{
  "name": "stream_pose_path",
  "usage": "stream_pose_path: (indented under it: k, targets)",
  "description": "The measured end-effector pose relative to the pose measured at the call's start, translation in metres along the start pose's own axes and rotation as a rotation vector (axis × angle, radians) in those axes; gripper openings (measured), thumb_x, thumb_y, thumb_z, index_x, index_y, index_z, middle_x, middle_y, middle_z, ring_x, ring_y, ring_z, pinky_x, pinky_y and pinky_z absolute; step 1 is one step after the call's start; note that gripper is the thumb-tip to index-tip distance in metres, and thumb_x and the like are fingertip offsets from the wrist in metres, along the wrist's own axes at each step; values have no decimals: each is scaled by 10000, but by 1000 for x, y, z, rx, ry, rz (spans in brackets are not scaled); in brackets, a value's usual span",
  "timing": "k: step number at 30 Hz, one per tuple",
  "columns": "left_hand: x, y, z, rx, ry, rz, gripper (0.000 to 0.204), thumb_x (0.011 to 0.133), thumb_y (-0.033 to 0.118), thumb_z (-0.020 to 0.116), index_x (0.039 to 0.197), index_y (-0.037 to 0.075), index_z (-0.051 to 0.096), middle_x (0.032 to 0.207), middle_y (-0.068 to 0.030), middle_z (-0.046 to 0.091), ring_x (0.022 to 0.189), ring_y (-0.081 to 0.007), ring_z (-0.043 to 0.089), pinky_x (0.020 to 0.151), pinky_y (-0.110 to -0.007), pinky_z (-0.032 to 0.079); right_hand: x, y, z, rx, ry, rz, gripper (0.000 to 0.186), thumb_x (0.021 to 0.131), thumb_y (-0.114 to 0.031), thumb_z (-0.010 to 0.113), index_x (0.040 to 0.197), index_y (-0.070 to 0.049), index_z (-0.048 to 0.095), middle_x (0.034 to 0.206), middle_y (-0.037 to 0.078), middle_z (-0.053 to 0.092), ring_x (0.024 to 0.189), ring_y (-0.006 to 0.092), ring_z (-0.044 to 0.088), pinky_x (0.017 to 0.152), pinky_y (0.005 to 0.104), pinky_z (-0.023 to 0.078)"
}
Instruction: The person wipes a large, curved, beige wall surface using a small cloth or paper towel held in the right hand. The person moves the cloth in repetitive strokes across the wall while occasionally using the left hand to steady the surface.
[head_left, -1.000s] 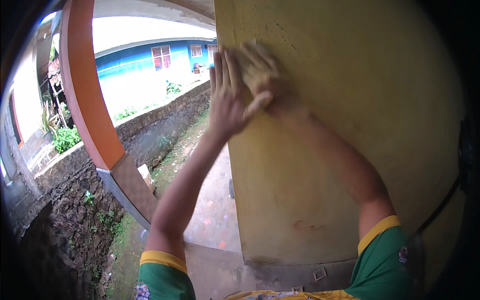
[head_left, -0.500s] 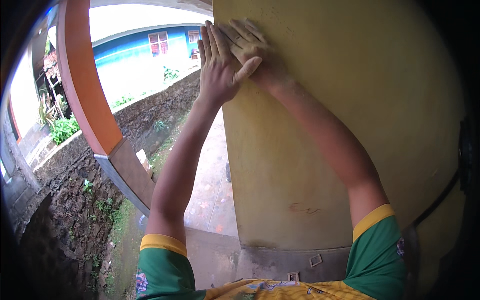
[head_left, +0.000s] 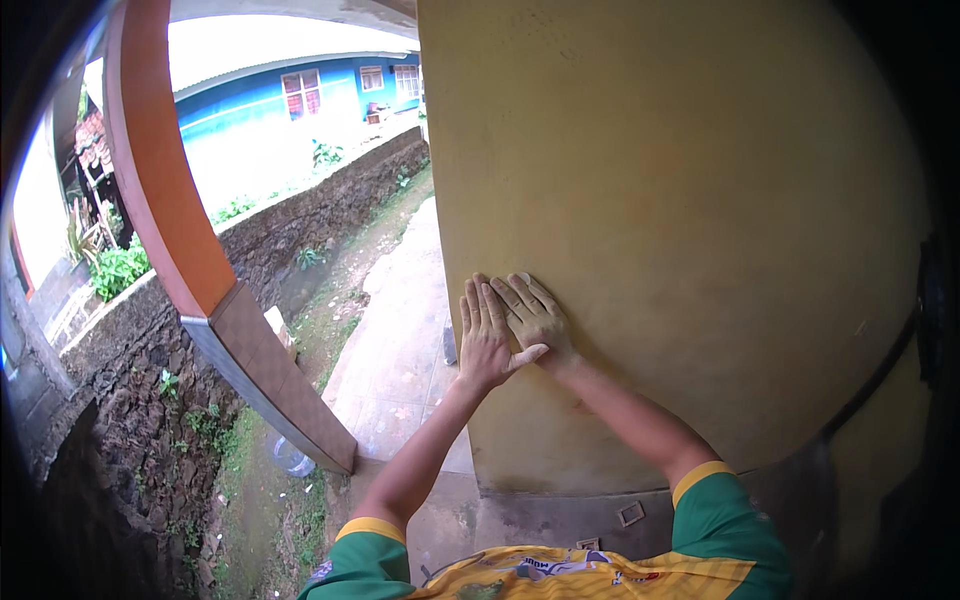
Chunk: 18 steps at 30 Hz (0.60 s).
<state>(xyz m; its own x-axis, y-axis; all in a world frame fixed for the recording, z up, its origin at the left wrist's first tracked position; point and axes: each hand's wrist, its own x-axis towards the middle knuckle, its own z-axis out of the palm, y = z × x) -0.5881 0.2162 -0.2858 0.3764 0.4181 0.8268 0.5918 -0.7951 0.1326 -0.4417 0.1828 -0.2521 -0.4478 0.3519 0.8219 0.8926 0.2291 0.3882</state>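
Note:
Both of my hands lie against a yellow painted wall point(head_left: 680, 230), close to its left edge. My left hand point(head_left: 487, 340) is flat with its fingers pointing up and its thumb stretched out to the right, across the lower part of the other hand. Beside and partly under it, my right hand point(head_left: 540, 325) presses flat on the wall, fingers extended upward. The fingers of both look pale, as if dusty. A small whitish patch shows at the right fingertips; what it is, I cannot make out. Whether anything lies beneath the palms is hidden.
An orange pillar point(head_left: 180, 170) with a tiled base stands at the left. Beyond it run a stone retaining wall point(head_left: 330, 205) and a blue house point(head_left: 240, 115). A pale tiled walkway point(head_left: 395, 330) passes the wall's edge. A dark cable point(head_left: 870, 395) hangs at the right.
Both hands have slid down the wall together, from high up near its edge to about mid-height, still flat and overlapping. My elbows have bent and come down.

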Motion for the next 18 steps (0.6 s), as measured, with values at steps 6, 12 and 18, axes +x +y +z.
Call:
stream_pose_path:
  k: [6, 12, 18]
  targets:
    - [159, 4, -90, 89, 249, 127, 1368, 892, 897, 479, 1651, -141, 11, 1738, -369, 28, 1638, -480, -28, 1321, -566, 33, 155, 63, -60, 9, 239, -12, 591, 983, -303, 595, 1551, -142, 572, 1601, 9, 557, 1524, 253, 462, 1301, 423, 317]
    - [238, 31, -128, 84, 314, 219, 1302, 927, 870, 450, 1651, -143, 70, 1739, -355, 86, 1640, -473, 32, 1326, -544, 65, 208, 100, -87, -154, 297, 54, 581, 1012, -343, 560, 1554, -135, 563, 1647, 76, 493, 1586, 299, 350, 1315, 447, 254]
    - [77, 36, -29, 66, -91, 171, 1392, 872, 922, 460, 1623, -192, 97, 1705, -413, 121, 1624, -519, 73, 1309, -596, 91, 38, 39, -43, -2, 187, 212, 582, 1001, -292, 576, 1559, -128, 562, 1620, 97, 527, 1512, 366, 464, 1261, 484, 367]
